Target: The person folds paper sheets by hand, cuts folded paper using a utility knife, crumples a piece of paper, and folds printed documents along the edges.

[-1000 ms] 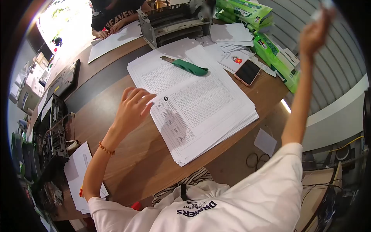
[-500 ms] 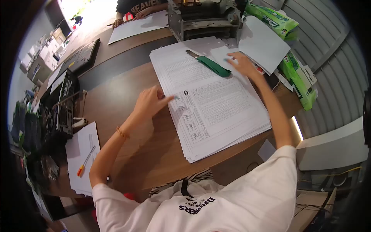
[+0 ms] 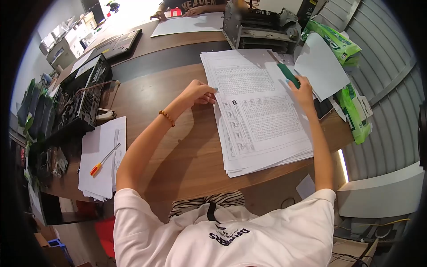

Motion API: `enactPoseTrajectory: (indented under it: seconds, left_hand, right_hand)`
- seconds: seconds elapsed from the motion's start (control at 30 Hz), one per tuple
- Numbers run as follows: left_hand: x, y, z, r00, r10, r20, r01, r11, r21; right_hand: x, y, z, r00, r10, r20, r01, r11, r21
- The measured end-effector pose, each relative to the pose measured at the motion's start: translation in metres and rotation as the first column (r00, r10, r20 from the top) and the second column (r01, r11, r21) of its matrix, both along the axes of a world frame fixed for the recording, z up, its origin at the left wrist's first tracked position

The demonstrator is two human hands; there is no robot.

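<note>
A stack of printed paper sheets [image 3: 271, 120] with tables and stamp-like marks lies on the wooden desk. At the stack's left edge is my left hand [image 3: 199, 93], its thumb and fingers closed on the edge of the paper. My right hand [image 3: 303, 92] is closed around the lower end of a green utility knife [image 3: 288, 74] over the upper right of the stack. The knife's blade points away from me, toward the far side of the desk. How many sheets my left fingers hold cannot be made out.
Beyond the stack stands a dark metal machine frame [image 3: 262, 31]. White paper [image 3: 321, 66] and green packages [image 3: 353, 111] lie at the right. To the left are an opened computer case [image 3: 84, 98], a laptop [image 3: 116, 44] and a screwdriver [image 3: 104, 160] on papers. Another person's hands [image 3: 195, 10] rest across the desk.
My right hand has taken hold of the utility knife and turned it toward the right edge. My left hand has closed on the paper's left edge. The view has shifted left.
</note>
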State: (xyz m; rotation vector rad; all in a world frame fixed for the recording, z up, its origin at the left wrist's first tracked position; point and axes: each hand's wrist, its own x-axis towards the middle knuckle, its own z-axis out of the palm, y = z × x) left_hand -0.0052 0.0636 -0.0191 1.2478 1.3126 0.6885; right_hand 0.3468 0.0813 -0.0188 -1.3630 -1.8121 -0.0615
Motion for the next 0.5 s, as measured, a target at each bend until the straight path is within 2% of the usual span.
enactPoseTrajectory:
  seconds: [0.07,0.1,0.13,0.17,0.2,0.23,0.37,0.4,0.43,0.47,0.5]
  left_hand:
    - [-0.003,0.000,0.003,0.999,-0.041,0.008,0.041,0.999,-0.001]
    - [-0.004,0.001,0.004,0.965,-0.050,-0.259,0.088,0.987,0.137]
    - [-0.006,0.002,0.004,0.863,-0.018,-0.506,0.170,0.952,0.255]
    - [-0.007,0.001,0.004,0.863,-0.022,-0.505,0.174,0.951,0.256]
    - [-0.009,-0.001,0.005,0.696,0.179,-0.696,0.243,0.853,0.462]
    - [-0.011,-0.002,0.007,0.484,0.416,-0.770,0.364,0.705,0.609]
    - [-0.026,0.005,0.007,0.559,0.413,-0.719,0.309,0.701,0.642]
    - [-0.026,0.005,0.005,0.763,0.319,-0.563,0.132,0.775,0.618]
    - [-0.024,0.005,0.002,0.908,0.243,-0.341,-0.025,0.845,0.534]
    - [-0.019,0.003,-0.003,0.909,0.238,-0.342,-0.018,0.843,0.537]
    - [-0.012,0.000,-0.010,0.927,0.253,-0.278,-0.095,0.873,0.478]
  right_hand:
    - [0.013,-0.010,-0.001,0.990,-0.138,0.036,0.141,0.985,-0.102]
    - [0.019,-0.014,-0.003,0.989,-0.139,0.052,0.144,0.983,-0.116]
    - [0.025,-0.014,-0.006,0.988,-0.143,0.051,0.148,0.982,-0.114]
    - [0.029,-0.015,-0.010,0.985,-0.155,0.071,0.162,0.981,-0.103]
    - [0.032,-0.015,-0.014,0.982,-0.165,0.091,0.173,0.981,-0.093]
    - [0.034,-0.014,-0.017,0.982,-0.166,0.092,0.174,0.980,-0.091]
    - [0.029,-0.010,-0.025,0.979,-0.186,0.078,0.193,0.977,-0.094]
    - [0.026,-0.008,-0.025,0.979,-0.190,0.076,0.197,0.975,-0.101]
    - [0.023,-0.005,-0.025,0.978,-0.196,0.072,0.203,0.974,-0.098]
    - [0.020,-0.003,-0.025,0.977,-0.201,0.075,0.206,0.976,-0.072]
    - [0.019,-0.002,-0.025,0.975,-0.206,0.079,0.210,0.977,-0.045]
